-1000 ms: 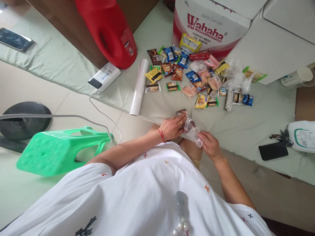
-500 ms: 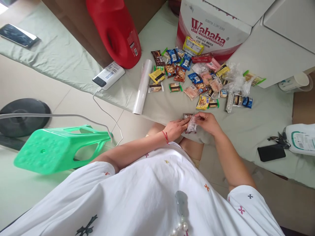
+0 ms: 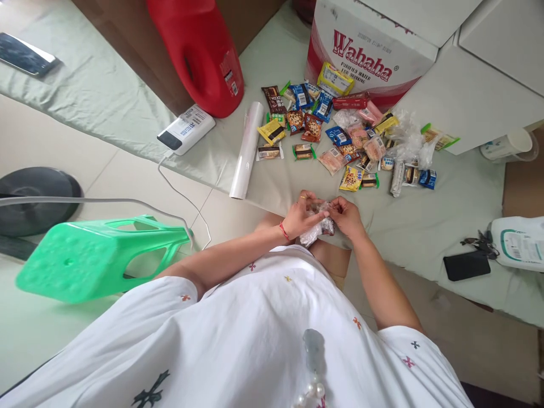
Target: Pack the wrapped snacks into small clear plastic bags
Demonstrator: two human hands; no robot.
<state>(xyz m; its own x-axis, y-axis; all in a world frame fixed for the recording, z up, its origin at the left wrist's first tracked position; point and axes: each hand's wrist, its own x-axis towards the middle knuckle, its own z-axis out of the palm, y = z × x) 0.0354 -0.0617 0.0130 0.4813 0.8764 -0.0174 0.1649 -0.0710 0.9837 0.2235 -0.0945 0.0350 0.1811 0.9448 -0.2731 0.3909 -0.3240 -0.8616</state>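
Note:
Close to the table's near edge, my left hand [image 3: 299, 216] is closed on crinkled clear plastic wrap [image 3: 311, 233] bunched around a small dark brown snack packet [image 3: 328, 227]. My right hand [image 3: 347, 217] pinches the same wrap from the other side, fingertips almost meeting the left thumb. Much of the packet is covered by the film and fingers. Beyond my hands lies a loose spread of small wrapped snacks, among them a yellow cookie packet [image 3: 351, 179] and a pink-toned packet [image 3: 332, 161]. A white roll of film [image 3: 247, 150] lies to their left.
Behind the snacks stands a Wahaha carton [image 3: 365, 56]. A red jug [image 3: 195, 56] and a white power bank [image 3: 187, 129] with a cable are at left. A green stool [image 3: 85, 260] lies tipped. At right are a black phone-like object [image 3: 466, 265], keys [image 3: 480, 245] and paper cups [image 3: 505, 143].
My left hand has turned, its thumb now on top of the wrap. The film has shifted toward my body and left, and my right hand has moved slightly left.

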